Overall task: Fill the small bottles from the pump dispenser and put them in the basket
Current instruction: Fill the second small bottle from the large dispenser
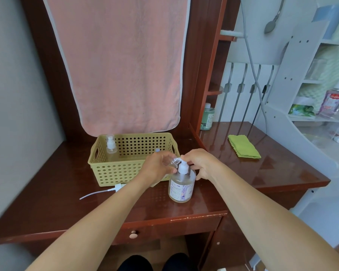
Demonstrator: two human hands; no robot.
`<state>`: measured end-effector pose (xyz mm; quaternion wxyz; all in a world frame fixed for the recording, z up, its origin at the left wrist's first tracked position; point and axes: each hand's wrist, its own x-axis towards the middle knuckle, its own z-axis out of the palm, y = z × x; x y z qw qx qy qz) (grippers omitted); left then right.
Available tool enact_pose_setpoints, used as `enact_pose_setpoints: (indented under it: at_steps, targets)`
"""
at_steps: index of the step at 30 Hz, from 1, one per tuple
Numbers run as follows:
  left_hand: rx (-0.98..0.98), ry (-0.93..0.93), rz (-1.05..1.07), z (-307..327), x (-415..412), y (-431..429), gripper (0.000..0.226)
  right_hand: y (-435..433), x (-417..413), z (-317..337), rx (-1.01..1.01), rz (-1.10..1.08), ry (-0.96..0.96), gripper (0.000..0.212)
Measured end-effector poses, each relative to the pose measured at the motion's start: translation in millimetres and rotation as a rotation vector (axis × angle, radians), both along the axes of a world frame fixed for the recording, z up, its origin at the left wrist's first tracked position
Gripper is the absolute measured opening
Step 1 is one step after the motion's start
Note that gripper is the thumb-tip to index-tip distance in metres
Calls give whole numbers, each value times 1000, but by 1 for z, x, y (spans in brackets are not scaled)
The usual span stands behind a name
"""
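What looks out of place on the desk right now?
A loose pump top with its dip tube lies on the desk in front of the basket, off any bottle. The desk's front edge is chipped. No spill shows.

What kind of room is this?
Probably a dressing or washing corner in a home, though I can't be sure. A pink towel hangs above a wooden dresser with a drawer, and a pink toiletry bottle stands on the white shelves nearby.

My basket (114, 174) is tan-yellow, dotted with holes; towel (121, 65) at upper centre pink; cloth (244, 146) at right green; the pump dispenser (181, 185) label seems purplish.
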<state>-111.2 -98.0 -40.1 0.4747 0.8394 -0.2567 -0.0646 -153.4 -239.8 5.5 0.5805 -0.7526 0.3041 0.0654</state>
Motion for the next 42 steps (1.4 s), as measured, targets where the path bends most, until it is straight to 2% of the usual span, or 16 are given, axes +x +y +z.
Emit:
enact_pose_setpoints:
  at_steps: [3,14,19,25,28,32,42]
  targets:
    - [-6,-16,-6,4,-1,-1,26,-8,-5,6,60,38,11,36]
    - [24,-32,13,-4,2,-2,29,2,-2,0,-13,-22,-3,30]
    - [5,-34,17,2,5,-2,31,-5,-3,7,41,18,-1,39]
    - [21,-23,1,-3,3,-2,30,5,6,-5,-72,-29,-26,36]
    - [43,-37,13,-1,1,-2,28,5,1,-2,-36,-32,-42,28]
    - [30,-53,20,3,2,-3,27,-3,-5,8,39,11,-21,33]
    - [26,-33,2,-2,2,-1,28,6,3,-5,-8,-51,-34,30]
